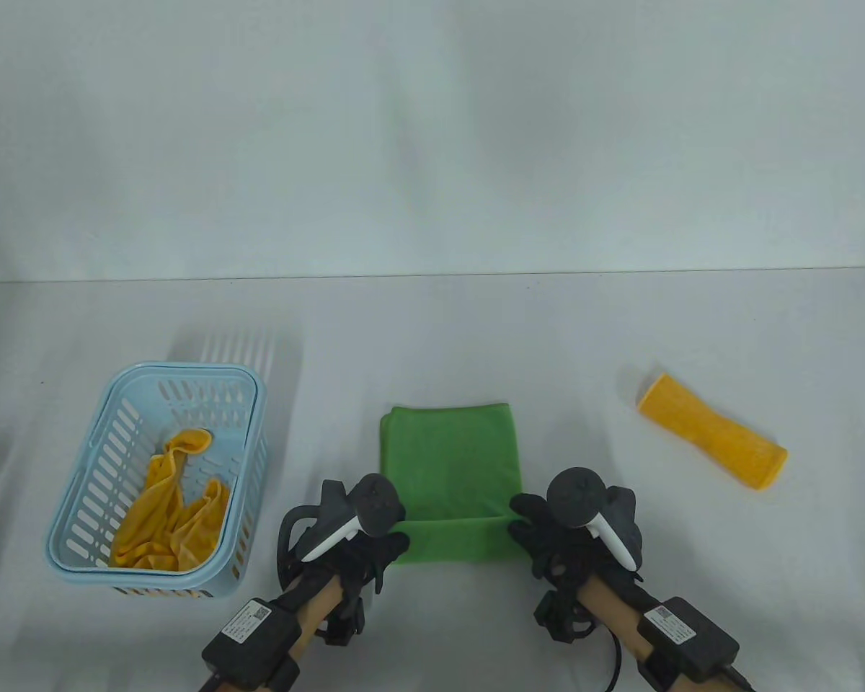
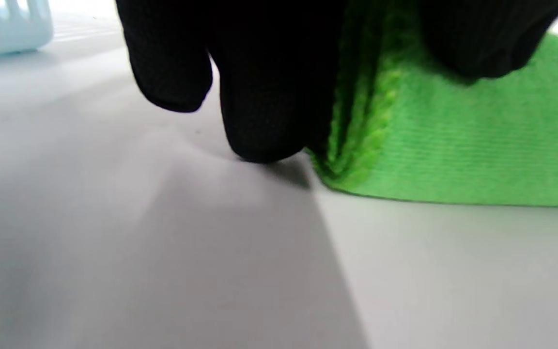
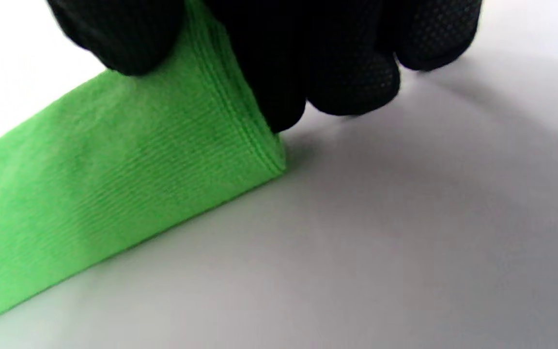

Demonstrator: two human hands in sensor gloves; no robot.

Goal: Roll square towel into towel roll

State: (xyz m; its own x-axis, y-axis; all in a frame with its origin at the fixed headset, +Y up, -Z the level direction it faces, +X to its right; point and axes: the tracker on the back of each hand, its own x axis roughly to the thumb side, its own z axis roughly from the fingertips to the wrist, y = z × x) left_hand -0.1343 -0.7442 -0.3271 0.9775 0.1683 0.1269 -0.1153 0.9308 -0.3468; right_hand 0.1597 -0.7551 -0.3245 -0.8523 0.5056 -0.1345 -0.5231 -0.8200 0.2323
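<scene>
Now the green towel (image 1: 449,461) lies flat on the white table (image 1: 432,324), right in front of the person, between the blue basket (image 1: 86,504) and the rolled orange towel (image 1: 713,440). Its near edge is turned up into a first small roll. The left hand (image 1: 364,537) pinches the left end of that roll, and the right hand (image 1: 559,530) pinches the right end — thumbs on top, fingers curled at the sides. The towel looks soft, light and floppy, so it will likely sag in the middle and come loose if let go. Holding both ends of the roll seems best — then it can turn evenly and stay tight.
</scene>
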